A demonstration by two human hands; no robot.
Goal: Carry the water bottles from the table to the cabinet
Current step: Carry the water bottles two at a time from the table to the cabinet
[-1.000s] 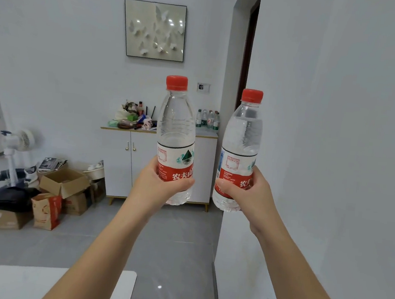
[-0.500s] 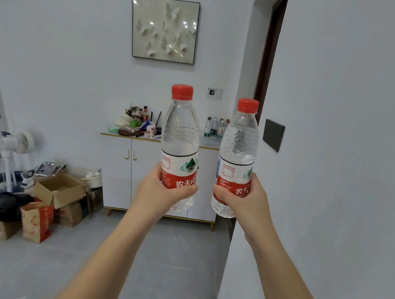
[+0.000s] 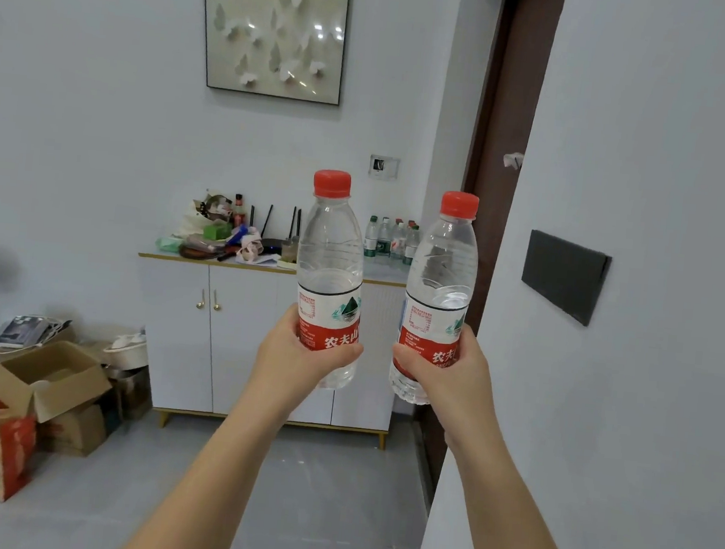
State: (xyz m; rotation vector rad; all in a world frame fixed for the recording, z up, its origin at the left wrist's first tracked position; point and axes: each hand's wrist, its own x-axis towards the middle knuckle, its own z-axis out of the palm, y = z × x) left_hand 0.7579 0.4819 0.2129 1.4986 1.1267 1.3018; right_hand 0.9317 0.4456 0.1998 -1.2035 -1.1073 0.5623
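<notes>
The left hand [image 3: 300,354] grips one clear plastic, red-capped water bottle [image 3: 330,271] upright by its label, the bottle rising toward 12 o'clock. The right hand [image 3: 449,371] clamps a second identical bottle [image 3: 441,290] just beside it at 3 o'clock. Both are held before the white cabinet [image 3: 231,332].

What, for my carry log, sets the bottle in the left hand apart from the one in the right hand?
The left bottle sits slightly higher in view than the right bottle. The left bottle's green mountain logo shows whole; the right bottle's sits at the label's edge, partly hidden. Both are clear, upright and red-capped, with red-and-white labels. The left hand and right hand each grip one low down.
</notes>
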